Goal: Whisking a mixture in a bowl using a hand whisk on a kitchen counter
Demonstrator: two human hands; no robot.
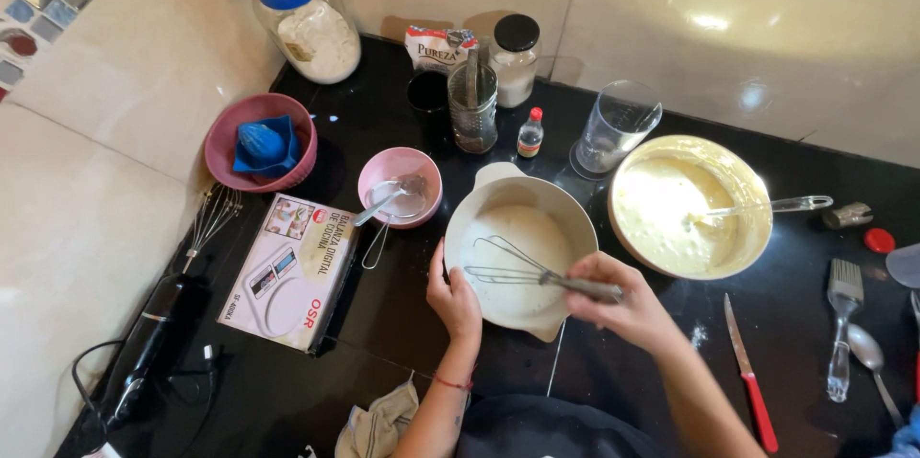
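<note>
Whisking in hand, by the look of it; right hand (623, 305) closed around the handle of a wire whisk (522, 271), its loops down in pale batter; left hand (452, 300) cupped against the near-left rim of the cream mixing bowl (479, 199), steadying it; bowl sits between both hands; next move calls for firm bracing, whisk kept low.

I see my left hand (454, 300) raised from the lower edge with the forearm nearly upright, the palm turned to the right and the fingers curved in a loose cup. My right hand (621, 303) comes in from the lower right on a slanted forearm, and its fingers are closed into a firm fist, the knuckles pointing left. Both wrists are bare except a thin red band on the left one.
</note>
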